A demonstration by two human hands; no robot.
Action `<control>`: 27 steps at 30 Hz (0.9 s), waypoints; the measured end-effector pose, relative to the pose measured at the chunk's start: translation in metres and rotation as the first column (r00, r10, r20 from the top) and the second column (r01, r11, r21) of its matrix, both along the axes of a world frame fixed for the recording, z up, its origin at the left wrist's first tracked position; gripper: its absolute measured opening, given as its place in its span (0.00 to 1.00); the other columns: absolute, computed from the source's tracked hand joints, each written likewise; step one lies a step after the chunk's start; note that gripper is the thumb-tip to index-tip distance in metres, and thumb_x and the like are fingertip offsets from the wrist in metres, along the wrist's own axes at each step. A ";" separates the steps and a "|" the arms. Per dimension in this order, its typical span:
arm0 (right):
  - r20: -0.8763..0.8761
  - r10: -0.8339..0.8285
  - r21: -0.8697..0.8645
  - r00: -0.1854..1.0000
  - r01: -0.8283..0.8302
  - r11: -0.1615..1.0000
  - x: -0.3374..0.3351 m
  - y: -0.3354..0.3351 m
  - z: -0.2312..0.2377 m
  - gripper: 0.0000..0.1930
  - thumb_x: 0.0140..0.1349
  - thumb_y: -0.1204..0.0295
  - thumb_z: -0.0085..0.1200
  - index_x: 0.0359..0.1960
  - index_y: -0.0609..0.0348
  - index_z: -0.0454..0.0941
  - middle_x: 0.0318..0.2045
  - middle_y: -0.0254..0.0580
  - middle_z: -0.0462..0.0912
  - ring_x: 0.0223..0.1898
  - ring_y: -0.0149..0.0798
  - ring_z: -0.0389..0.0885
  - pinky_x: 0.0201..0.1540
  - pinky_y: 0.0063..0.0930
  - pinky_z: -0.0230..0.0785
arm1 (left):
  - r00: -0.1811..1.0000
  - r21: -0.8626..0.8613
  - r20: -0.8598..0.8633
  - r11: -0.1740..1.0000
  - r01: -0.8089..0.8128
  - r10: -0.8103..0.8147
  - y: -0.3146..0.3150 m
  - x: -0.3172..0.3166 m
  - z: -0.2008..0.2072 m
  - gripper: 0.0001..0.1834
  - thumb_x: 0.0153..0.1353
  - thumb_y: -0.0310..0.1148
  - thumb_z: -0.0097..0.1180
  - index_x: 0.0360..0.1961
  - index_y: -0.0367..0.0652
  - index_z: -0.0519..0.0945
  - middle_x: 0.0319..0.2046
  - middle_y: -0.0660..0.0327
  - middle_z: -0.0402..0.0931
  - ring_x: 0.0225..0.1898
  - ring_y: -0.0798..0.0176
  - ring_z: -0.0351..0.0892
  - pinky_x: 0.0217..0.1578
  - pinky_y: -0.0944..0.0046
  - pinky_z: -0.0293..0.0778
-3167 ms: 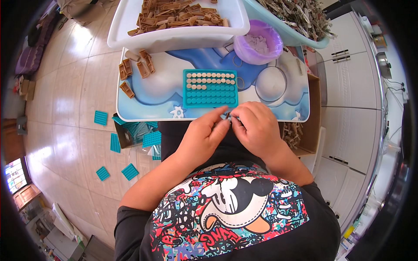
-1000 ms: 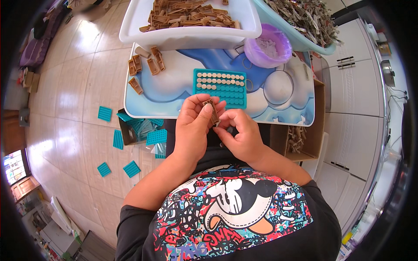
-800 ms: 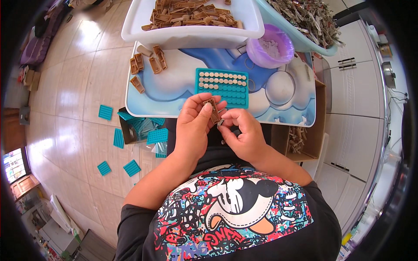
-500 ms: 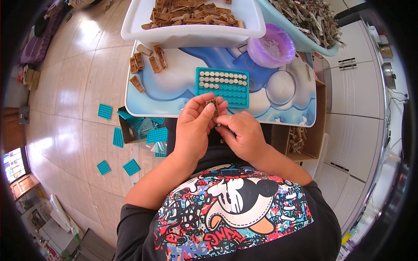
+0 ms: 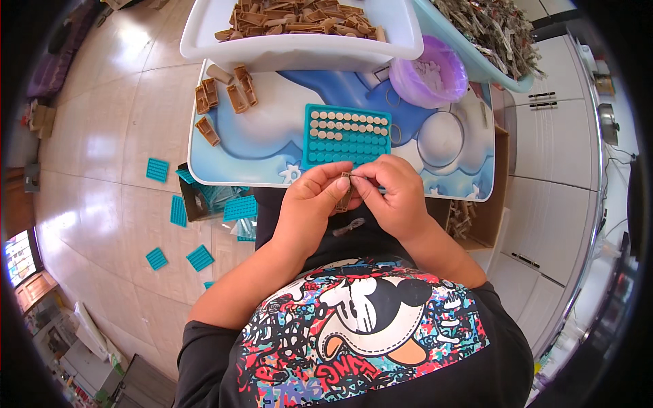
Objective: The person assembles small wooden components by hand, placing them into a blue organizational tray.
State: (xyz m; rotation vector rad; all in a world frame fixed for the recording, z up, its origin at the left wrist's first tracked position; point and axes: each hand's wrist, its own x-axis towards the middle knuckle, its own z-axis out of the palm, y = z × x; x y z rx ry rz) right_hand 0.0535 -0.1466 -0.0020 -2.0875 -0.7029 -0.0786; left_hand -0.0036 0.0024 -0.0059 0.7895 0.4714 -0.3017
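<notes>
a narrow, hollow brown piece (image 5: 345,198), apparently plastic, sits between the person's two hands, held above the lap at the near edge of the surface, its long side running roughly away from the body. the left hand (image 5: 311,204) is clamped on it, thumb on its upper part and fingers behind, so the piece lies just right of that palm. the right hand (image 5: 391,197) meets it at the far end, thumb and fingertips brought close together there; i cannot tell whether they grip it or something small. below the piece, on the dark cloth over the lap, lies a crumpled greyish scrap (image 5: 349,227). just beyond the hands, a teal rectangular tray (image 5: 307,143) with round pockets rests on the blue-and-white patterned surface (image 5: 262,146); pale beige discs (image 5: 348,126) fill its two far rows and part of a third. more hollow brown pieces (image 5: 208,130) lie near the surface's far left corner. behind stand a white plastic tub (image 5: 299,49) heaped with brown parts and, to its right, a purple round basin (image 5: 449,87) holding whitish bits. teal trays (image 5: 200,258) lie scattered on the tiled floor (image 5: 102,224) at left.
</notes>
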 end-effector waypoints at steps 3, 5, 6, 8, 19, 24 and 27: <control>0.033 0.057 -0.044 0.998 -0.055 0.997 0.005 0.001 0.000 0.04 0.49 0.74 0.60 0.27 0.58 0.77 0.19 0.39 0.75 0.23 0.43 0.73 0.26 0.33 0.62 | 0.997 0.039 -0.038 0.997 0.070 -0.069 0.007 0.003 -0.001 0.16 0.65 0.28 0.48 0.52 0.34 0.71 0.40 0.55 0.77 0.39 0.64 0.79 0.42 0.66 0.77; -0.148 0.084 -0.032 0.985 -0.089 0.995 0.009 0.003 0.001 0.04 0.49 0.75 0.60 0.25 0.57 0.77 0.20 0.39 0.75 0.23 0.43 0.74 0.27 0.34 0.63 | 0.994 0.045 -0.050 0.994 0.104 -0.102 0.014 0.004 -0.002 0.16 0.65 0.28 0.48 0.52 0.34 0.71 0.40 0.54 0.78 0.38 0.63 0.80 0.41 0.66 0.77; -0.151 0.086 -0.035 0.985 -0.093 0.995 0.012 0.005 0.001 0.04 0.49 0.75 0.60 0.25 0.57 0.77 0.20 0.39 0.75 0.23 0.43 0.74 0.27 0.34 0.63 | 0.995 0.056 -0.067 0.995 0.078 -0.074 0.017 0.004 -0.002 0.16 0.65 0.29 0.48 0.53 0.35 0.71 0.40 0.54 0.78 0.38 0.63 0.80 0.41 0.66 0.77; -0.097 0.046 0.007 0.994 -0.046 0.999 0.023 0.011 0.001 0.04 0.47 0.75 0.60 0.25 0.56 0.78 0.21 0.38 0.76 0.24 0.43 0.74 0.28 0.34 0.65 | 0.997 0.080 -0.080 0.996 0.030 -0.024 0.023 0.004 -0.006 0.17 0.65 0.30 0.49 0.54 0.35 0.71 0.40 0.53 0.78 0.39 0.62 0.80 0.41 0.65 0.77; 0.400 0.104 -0.271 0.910 0.009 0.963 0.052 0.029 -0.016 0.07 0.42 0.75 0.63 0.25 0.55 0.78 0.23 0.35 0.72 0.27 0.40 0.73 0.28 0.34 0.64 | 0.987 0.041 -0.105 0.992 -0.121 0.125 0.035 0.008 -0.006 0.18 0.65 0.32 0.49 0.53 0.34 0.70 0.44 0.52 0.76 0.42 0.61 0.79 0.42 0.65 0.78; 0.312 0.119 -0.191 0.943 -0.060 0.980 0.048 0.028 -0.015 0.09 0.42 0.76 0.63 0.25 0.55 0.75 0.25 0.35 0.74 0.28 0.42 0.74 0.29 0.34 0.63 | 0.981 0.020 -0.115 0.988 -0.152 0.153 0.034 0.011 -0.005 0.18 0.65 0.33 0.49 0.53 0.34 0.71 0.44 0.53 0.76 0.43 0.61 0.79 0.43 0.65 0.78; 0.241 0.097 -0.064 0.966 -0.084 0.994 0.034 0.036 0.000 0.08 0.42 0.75 0.63 0.24 0.55 0.75 0.25 0.37 0.75 0.28 0.42 0.74 0.30 0.34 0.63 | 0.983 0.015 -0.109 0.989 -0.150 0.150 0.033 0.010 -0.008 0.18 0.65 0.33 0.49 0.53 0.34 0.70 0.42 0.55 0.76 0.42 0.62 0.79 0.43 0.65 0.77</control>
